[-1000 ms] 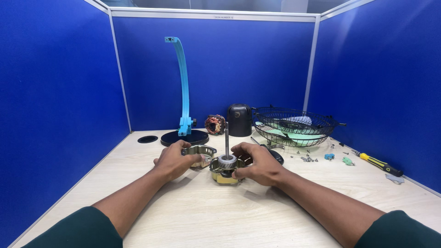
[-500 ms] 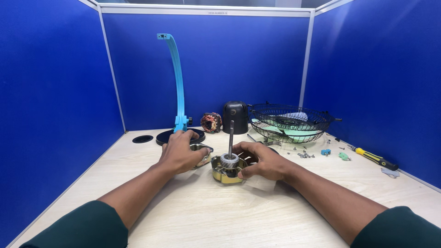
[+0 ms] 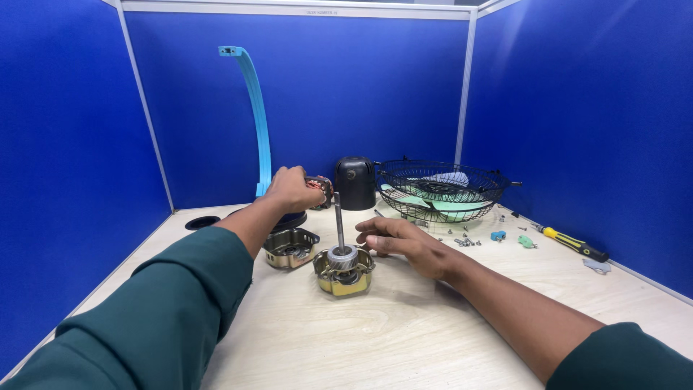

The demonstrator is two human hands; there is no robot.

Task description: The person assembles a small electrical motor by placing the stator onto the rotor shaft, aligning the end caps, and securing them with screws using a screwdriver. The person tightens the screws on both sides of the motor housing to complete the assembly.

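Note:
A brass-coloured motor housing half (image 3: 343, 274) with a grey rotor and an upright steel shaft (image 3: 338, 220) sits on the pale wooden table. My right hand (image 3: 401, 242) rests just right of it, fingers apart, holding nothing. A second housing half (image 3: 291, 247) lies to the left. My left hand (image 3: 290, 189) has reached to the back and closes around the copper-wound stator (image 3: 321, 188), which is mostly hidden by my fingers.
A curved blue fan stand (image 3: 254, 108) rises from a dark base at the back. A black motor cover (image 3: 355, 183) stands beside a wire fan guard (image 3: 442, 189) with pale green blades. Loose screws (image 3: 465, 241) and a yellow-handled screwdriver (image 3: 570, 243) lie to the right.
My left hand left the housing parts and reached back to the stator. My right hand let go of the rotor housing and opened beside it.

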